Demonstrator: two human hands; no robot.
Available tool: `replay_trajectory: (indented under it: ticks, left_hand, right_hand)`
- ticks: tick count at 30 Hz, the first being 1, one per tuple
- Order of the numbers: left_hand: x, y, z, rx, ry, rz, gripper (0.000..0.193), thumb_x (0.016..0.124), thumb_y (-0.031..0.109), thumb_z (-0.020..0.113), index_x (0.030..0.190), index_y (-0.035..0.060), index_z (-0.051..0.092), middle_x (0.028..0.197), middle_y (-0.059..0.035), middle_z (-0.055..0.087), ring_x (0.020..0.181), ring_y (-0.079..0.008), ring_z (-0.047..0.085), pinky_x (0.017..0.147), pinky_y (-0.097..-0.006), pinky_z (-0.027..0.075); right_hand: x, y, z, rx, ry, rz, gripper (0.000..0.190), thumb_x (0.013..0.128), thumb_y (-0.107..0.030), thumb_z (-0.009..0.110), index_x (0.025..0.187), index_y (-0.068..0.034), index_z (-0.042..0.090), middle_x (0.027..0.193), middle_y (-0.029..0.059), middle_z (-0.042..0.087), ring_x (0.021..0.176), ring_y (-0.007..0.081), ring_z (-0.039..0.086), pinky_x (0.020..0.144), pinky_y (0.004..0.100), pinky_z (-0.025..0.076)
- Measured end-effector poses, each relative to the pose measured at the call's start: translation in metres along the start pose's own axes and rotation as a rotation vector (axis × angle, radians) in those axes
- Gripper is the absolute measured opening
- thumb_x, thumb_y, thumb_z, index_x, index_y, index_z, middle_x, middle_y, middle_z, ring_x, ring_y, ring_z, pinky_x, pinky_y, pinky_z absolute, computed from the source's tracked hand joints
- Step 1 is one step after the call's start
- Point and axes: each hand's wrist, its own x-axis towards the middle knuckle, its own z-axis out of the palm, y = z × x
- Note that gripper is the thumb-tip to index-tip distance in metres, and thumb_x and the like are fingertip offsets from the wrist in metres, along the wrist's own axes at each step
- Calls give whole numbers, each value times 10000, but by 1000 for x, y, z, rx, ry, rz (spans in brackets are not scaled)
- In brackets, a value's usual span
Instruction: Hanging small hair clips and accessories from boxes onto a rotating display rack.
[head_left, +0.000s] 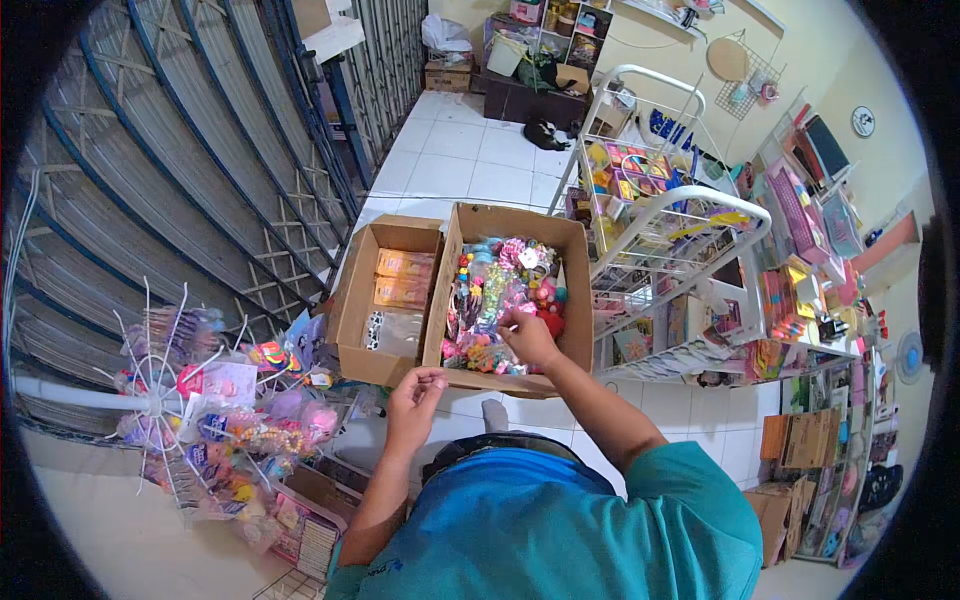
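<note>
My right hand (531, 339) reaches over a larger cardboard box (580, 255) full of colourful beaded trinkets (496, 289). Its fingertips are bent beside a bright pink piece; whether they grip it I cannot tell. At the front wall of the boxes hovers my left hand (417, 397), fingers curled against the thumb and nothing visible between them. A smaller cardboard box (354, 315) stands against the larger one's left side. Inside it lie orange printed packs (403, 279) and clear plastic packaging (397, 332). A red furry-looking item (552, 322) sits near my right wrist.
A white wire rack cart (675, 259) laden with goods stands right of the boxes. On the left, a spiked rotating display (157, 405) holds bagged accessories before a folding metal gate (187, 165). A black-and-white cat (546, 136) lies on the tiled floor (457, 142).
</note>
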Motion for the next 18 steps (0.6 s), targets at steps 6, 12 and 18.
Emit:
replay_trajectory:
  ticks: [6, 12, 18]
  left_hand:
    - [23, -18, 26, 3, 97, -31, 158, 983, 103, 637, 1113, 17, 659, 1012, -34, 688, 931, -92, 629, 840, -246, 497]
    - [32, -23, 45, -19, 200, -60, 156, 975, 88, 640, 1109, 10, 655, 1018, -39, 685, 941, -94, 625, 850, -247, 493]
    - [38, -22, 64, -52, 234, -64, 164, 976, 92, 640, 1115, 5, 650, 1022, -33, 677, 951, -93, 620, 854, -242, 488]
  right_hand:
    - [87, 30, 1, -399, -47, -322, 293, 817, -98, 670, 1109, -75, 679, 1202, 151, 667, 1021, 355, 661, 869, 449, 538]
    - [134, 31, -7, -734, -208, -685, 403, 844, -79, 580, 1245, -107, 559, 1271, 115, 599, 1115, 322, 606, 907, 454, 521]
    - [144, 44, -28, -848, -196, -831, 319, 853, -169, 592, 1164, -110, 632, 1092, 109, 635, 1041, 290, 603, 886, 431, 469]
